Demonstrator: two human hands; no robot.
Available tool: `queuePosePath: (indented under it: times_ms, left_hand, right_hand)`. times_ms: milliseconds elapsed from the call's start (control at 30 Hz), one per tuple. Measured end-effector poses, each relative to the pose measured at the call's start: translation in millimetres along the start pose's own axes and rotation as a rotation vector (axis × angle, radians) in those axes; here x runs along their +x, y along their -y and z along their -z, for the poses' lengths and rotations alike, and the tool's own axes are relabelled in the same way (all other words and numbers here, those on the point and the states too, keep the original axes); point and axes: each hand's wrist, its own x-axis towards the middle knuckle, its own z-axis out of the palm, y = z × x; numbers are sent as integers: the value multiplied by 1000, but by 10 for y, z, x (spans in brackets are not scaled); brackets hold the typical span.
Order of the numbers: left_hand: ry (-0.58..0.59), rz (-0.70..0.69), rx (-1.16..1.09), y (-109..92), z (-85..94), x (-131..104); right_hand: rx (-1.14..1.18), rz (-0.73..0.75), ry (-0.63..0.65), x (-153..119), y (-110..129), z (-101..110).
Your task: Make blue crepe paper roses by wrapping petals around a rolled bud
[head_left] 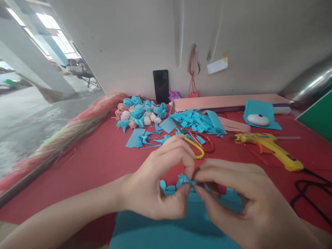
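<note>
Hands [190,181] pinching blue paper [183,179]

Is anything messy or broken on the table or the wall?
A bit! The white note hangs crooked, with tape showing at one corner. Beside it, the wall looks torn or marked where the red string hangs. Blue paper scraps lie messily around the scissors. I see no spill.

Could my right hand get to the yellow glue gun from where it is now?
Probably yes: the glue gun lies just beyond your right hand with nothing visibly between, though those fingers are pinching blue paper.
</note>
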Motion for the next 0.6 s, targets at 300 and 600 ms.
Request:
queuePosePath:
  times_ms: [300,600]
  left_hand:
    - [4,157,-63,-48,-28,-2]
    - [59,341,-74,-93,-49,-5]
  right_hand:
    - [-293,219,-79,-90,-47,-49]
    - [-483,360,-141,-98,-90,-53]
